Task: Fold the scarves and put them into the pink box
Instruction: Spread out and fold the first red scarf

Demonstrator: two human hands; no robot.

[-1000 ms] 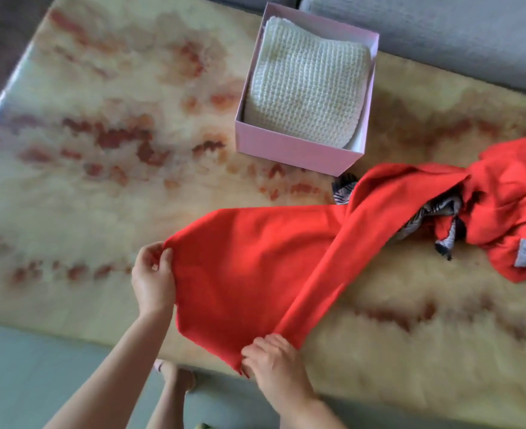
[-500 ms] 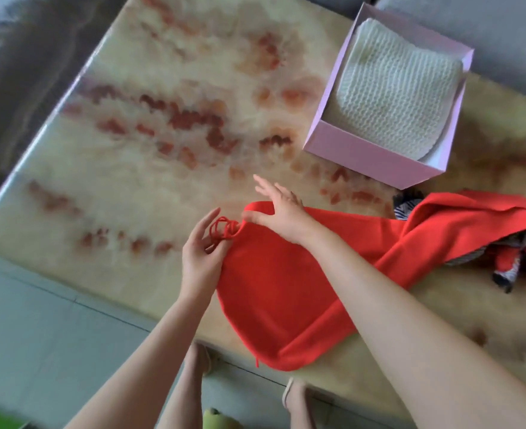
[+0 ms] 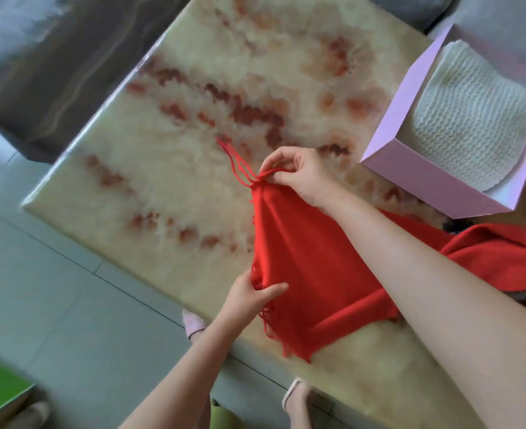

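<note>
A red scarf with fringed ends lies across the marble table and trails off to the right. My right hand pinches its far corner, where loose red tassels stick out to the upper left. My left hand grips the near fringed edge. The pink box stands at the right with a folded white knitted scarf inside it.
The table's near edge runs diagonally below my hands, with tiled floor and my feet beneath. A dark patterned cloth peeks out under the red scarf near the box. A grey sofa sits behind the table.
My hands have moved apart along the scarf's fringed end: the right one went further from me with a corner, the left one came nearer. The view swung left.
</note>
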